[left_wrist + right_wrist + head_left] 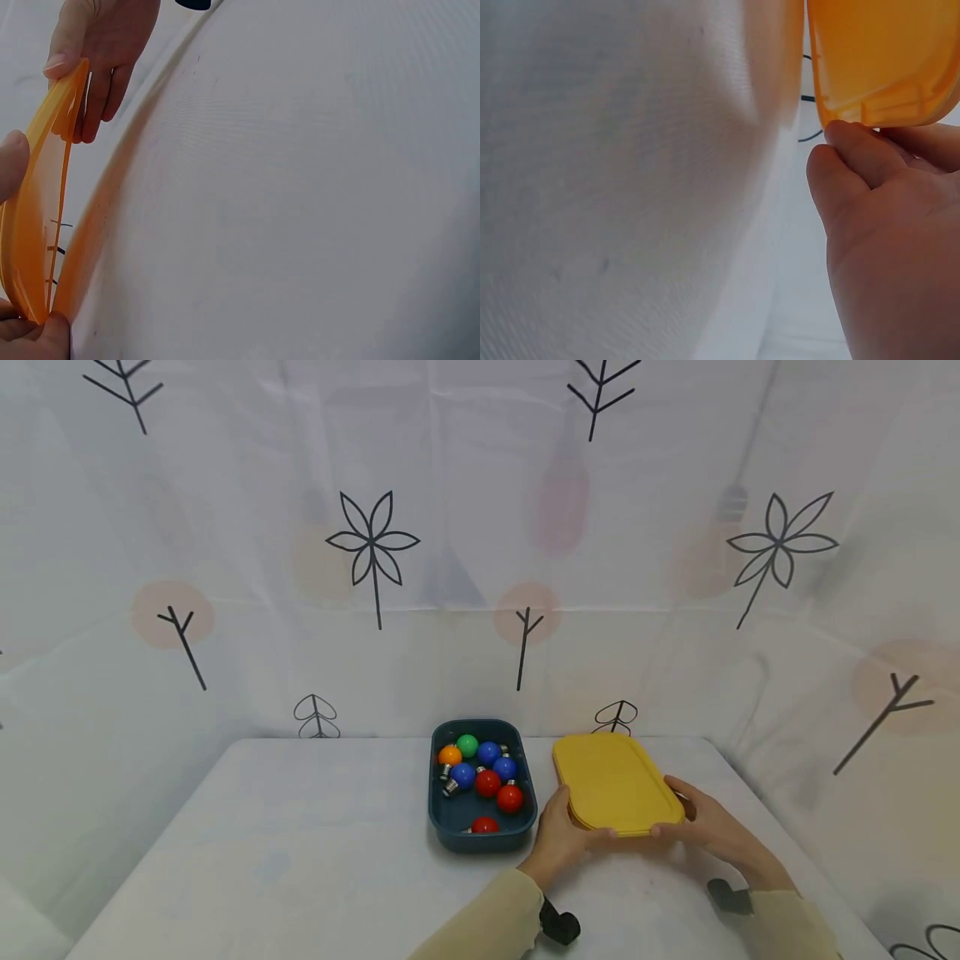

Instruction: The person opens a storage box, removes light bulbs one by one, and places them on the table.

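Observation:
A yellow rectangular lid (615,781) is held over the white table, to the right of a dark blue tray (450,817). My left hand (581,827) pinches its near left corner, thumb on top. My right hand (671,822) pinches the near right corner. In the left wrist view the lid (34,225) shows edge-on and is raised off the cloth, with the right hand (90,52) at its far end. The right wrist view shows the lid's underside (877,52) above my fingers (862,161). The tray holds several coloured bulbs: red (487,782), blue (462,774), green (467,745), orange (450,755).
A white cloth covers the table (300,843), and a printed white curtain (375,568) closes off the back and sides. The tray stands near the table's far edge, just left of the lid. Both sleeves are pale yellow (480,922).

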A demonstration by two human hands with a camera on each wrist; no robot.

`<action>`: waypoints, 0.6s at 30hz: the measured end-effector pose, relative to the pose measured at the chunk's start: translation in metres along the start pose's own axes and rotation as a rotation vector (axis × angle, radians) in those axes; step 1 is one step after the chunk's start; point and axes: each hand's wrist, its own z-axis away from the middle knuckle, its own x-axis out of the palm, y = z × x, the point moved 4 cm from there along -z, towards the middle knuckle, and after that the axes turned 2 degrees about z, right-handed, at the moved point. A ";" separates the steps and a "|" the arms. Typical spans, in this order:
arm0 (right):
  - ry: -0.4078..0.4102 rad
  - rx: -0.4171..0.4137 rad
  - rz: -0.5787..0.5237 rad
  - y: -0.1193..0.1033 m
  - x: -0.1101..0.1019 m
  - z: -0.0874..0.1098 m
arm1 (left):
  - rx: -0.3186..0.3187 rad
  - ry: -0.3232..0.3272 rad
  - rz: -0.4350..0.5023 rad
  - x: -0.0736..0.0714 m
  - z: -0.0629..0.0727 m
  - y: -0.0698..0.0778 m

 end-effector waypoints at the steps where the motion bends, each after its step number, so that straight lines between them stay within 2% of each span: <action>1: 0.000 0.000 0.004 0.000 0.000 0.000 | -0.003 -0.001 0.000 0.000 0.000 0.000; 7: 0.002 -0.004 0.016 0.002 0.002 0.000 | -0.004 -0.010 -0.017 -0.001 -0.001 0.000; 18: -0.027 0.044 0.031 0.003 0.004 0.001 | -0.005 0.000 -0.078 0.002 -0.004 -0.001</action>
